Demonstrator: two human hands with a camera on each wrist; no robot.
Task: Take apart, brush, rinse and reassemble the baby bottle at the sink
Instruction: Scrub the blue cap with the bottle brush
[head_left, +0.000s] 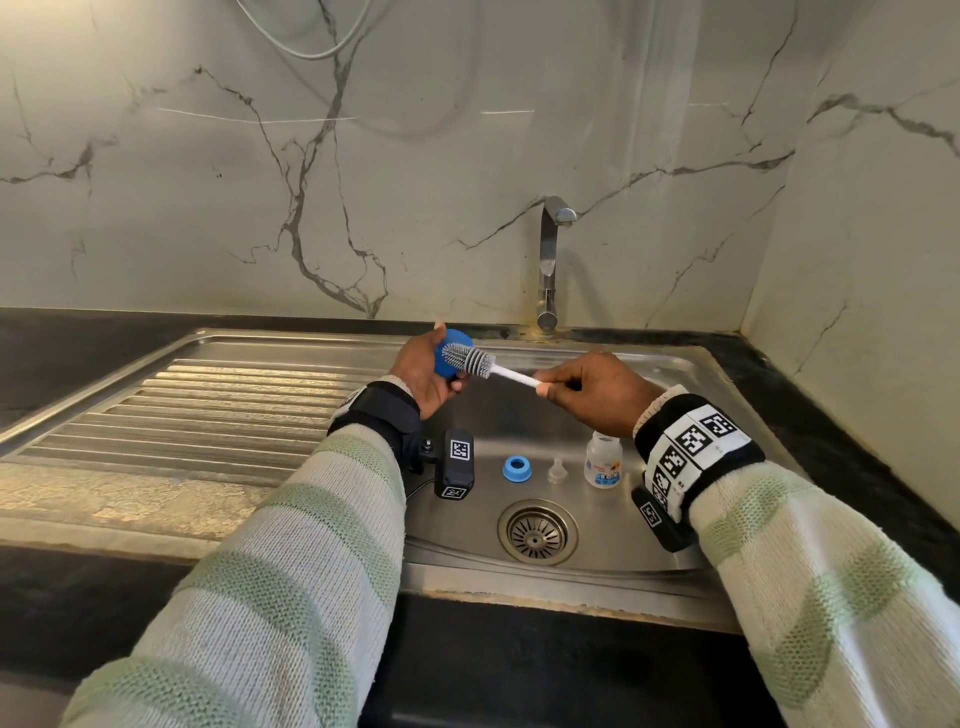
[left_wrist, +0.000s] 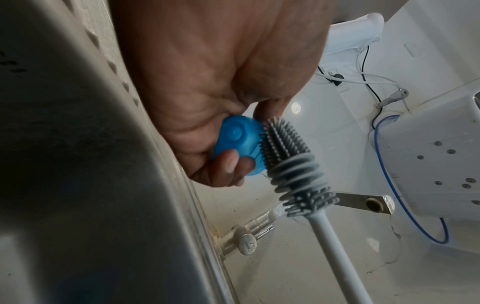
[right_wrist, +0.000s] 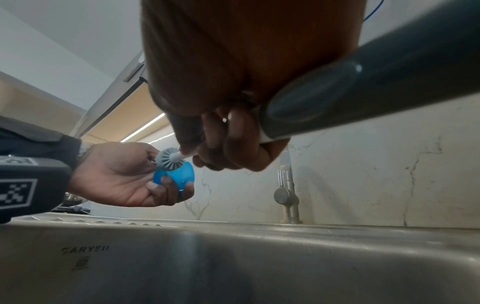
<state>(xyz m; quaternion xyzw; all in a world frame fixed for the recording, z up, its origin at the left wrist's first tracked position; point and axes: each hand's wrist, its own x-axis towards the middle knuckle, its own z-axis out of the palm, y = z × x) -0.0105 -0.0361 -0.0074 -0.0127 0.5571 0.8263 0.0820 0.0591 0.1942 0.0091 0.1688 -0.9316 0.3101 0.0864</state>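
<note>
My left hand grips the blue bottle cap above the back of the sink; the cap also shows in the left wrist view and the cap in the right wrist view. My right hand pinches the white handle of the grey silicone bottle brush, whose bristles lie against the cap. On the sink floor stand the blue collar ring, the clear nipple and the bottle body.
The steel sink has a round drain near its front. A ribbed drainboard lies to the left. The tap stands at the back, with no water seen running. Dark counter surrounds the sink; marble walls rise behind and right.
</note>
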